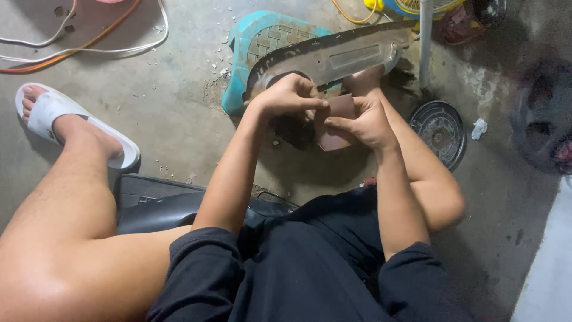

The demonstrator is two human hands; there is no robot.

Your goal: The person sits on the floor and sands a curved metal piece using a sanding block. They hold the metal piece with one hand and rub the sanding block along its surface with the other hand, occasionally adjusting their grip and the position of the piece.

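Head view, looking down. I saw both hands meet over a small reddish-brown sheet (335, 122), apparently sandpaper, held just in front of the knees and above the concrete floor (173, 119). The left hand (290, 95) had its fingers curled together, thumb and forefinger pinched on the sheet's upper left edge. The right hand (364, 121) gripped the sheet's right side, fingers closed on it from behind and thumb pressed on the face. The sheet hung roughly upright between the two hands, its lower part free.

Just beyond the hands lay a long, curved dark grey plastic panel (333, 56), resting across a turquoise plastic stool (262, 42) with a woven-pattern seat; nothing else sat on that stool that I could make out. A round dark grille-like cover (441, 132) lay flat on the floor to the right of the hands, empty as far as I could tell. A white pole (425, 42) stood behind it.

At the left, a foot in a white slide sandal (59, 119) rested on the floor, with white and orange cables (89, 48) beyond. A black moulded panel (155, 203) lay under the person's legs.
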